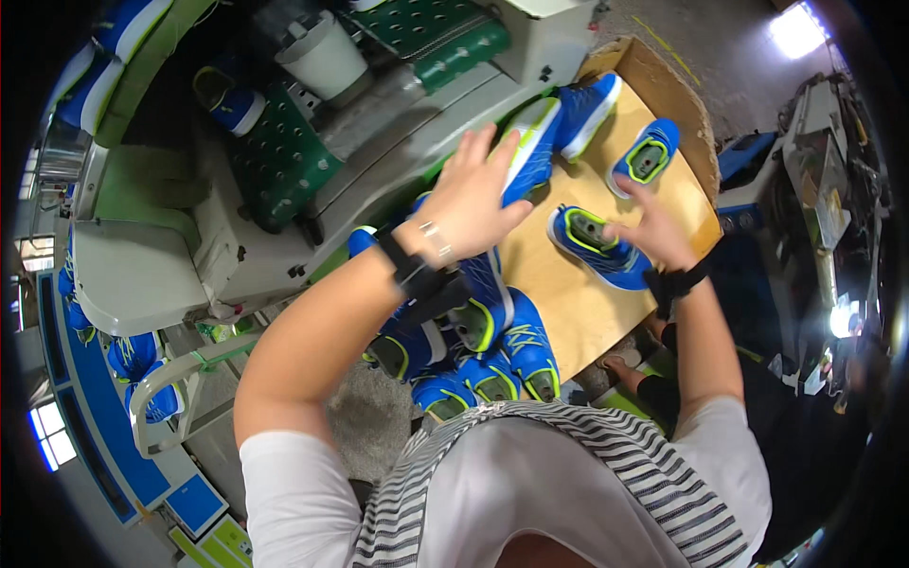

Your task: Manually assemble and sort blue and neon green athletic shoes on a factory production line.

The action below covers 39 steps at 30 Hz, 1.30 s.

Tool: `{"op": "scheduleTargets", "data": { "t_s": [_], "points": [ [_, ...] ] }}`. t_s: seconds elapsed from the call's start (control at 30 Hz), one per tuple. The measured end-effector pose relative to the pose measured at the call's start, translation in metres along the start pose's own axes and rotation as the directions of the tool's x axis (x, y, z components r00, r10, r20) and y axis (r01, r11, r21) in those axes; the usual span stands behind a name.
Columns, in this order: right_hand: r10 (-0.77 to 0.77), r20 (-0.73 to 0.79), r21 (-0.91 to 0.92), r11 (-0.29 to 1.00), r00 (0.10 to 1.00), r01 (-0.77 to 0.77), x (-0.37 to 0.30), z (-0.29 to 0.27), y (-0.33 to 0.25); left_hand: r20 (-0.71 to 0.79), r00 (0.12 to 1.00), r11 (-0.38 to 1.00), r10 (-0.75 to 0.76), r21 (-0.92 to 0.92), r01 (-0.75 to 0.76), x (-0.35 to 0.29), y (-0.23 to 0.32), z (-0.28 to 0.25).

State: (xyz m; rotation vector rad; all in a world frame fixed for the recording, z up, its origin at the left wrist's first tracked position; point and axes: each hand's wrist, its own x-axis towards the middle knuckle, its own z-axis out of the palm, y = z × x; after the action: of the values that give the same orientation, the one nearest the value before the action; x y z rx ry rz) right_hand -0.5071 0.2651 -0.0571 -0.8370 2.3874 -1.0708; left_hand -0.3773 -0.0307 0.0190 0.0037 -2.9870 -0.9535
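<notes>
The pale tan table (568,317) looks like smooth wood board with a faint sheen; along its far edge, the upright brown cardboard wall (699,133) is matt and rough-rimmed. The blue lace-up shoe with yellow-green collar (625,275), near the table's right edge, has a cloth-like upper; its dark grey insert (587,229) looks like smooth, hard plastic. Beyond the left edge, the off-white machine housing (133,270) resembles smooth painted metal, the perforated dark green slab (275,156) glossy plastic. The grey-and-white striped apron (653,473) is soft, matt cloth.
</notes>
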Motion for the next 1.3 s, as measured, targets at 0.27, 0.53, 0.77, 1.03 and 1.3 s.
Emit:
{"op": "scheduleTargets", "data": {
  "t_s": [0.27,0.53,0.77,1.03,1.3],
  "points": [
    [0.095,0.044,-0.006,0.995,0.994,-0.095,-0.124,0.061,0.035,0.137,0.823,0.82,-0.551,0.276,0.502,0.078,-0.037,0.105],
    [-0.243,-0.075,-0.006,0.97,0.967,0.243,-0.181,0.105,-0.072,0.458,0.807,0.353,-0.373,-0.734,0.58,0.031,0.005,0.007],
    [-0.265,0.004,0.141,0.955,0.964,0.261,-0.119,0.166,-0.158,0.022,0.999,-0.212,-0.026,-0.977,0.017,-0.104,-0.002,-0.071],
    [0.096,-0.104,0.635,0.773,0.99,-0.008,-0.09,0.167,-0.157,-0.164,0.887,-0.198,-0.432,-0.942,-0.271,-0.119,-0.099,-0.114],
    [-0.145,-0.349,0.633,0.693,0.926,0.347,0.032,0.067,-0.242,-0.287,0.594,-0.26,-0.752,-0.699,-0.667,-0.09,-0.105,-0.109]
  ]
}}
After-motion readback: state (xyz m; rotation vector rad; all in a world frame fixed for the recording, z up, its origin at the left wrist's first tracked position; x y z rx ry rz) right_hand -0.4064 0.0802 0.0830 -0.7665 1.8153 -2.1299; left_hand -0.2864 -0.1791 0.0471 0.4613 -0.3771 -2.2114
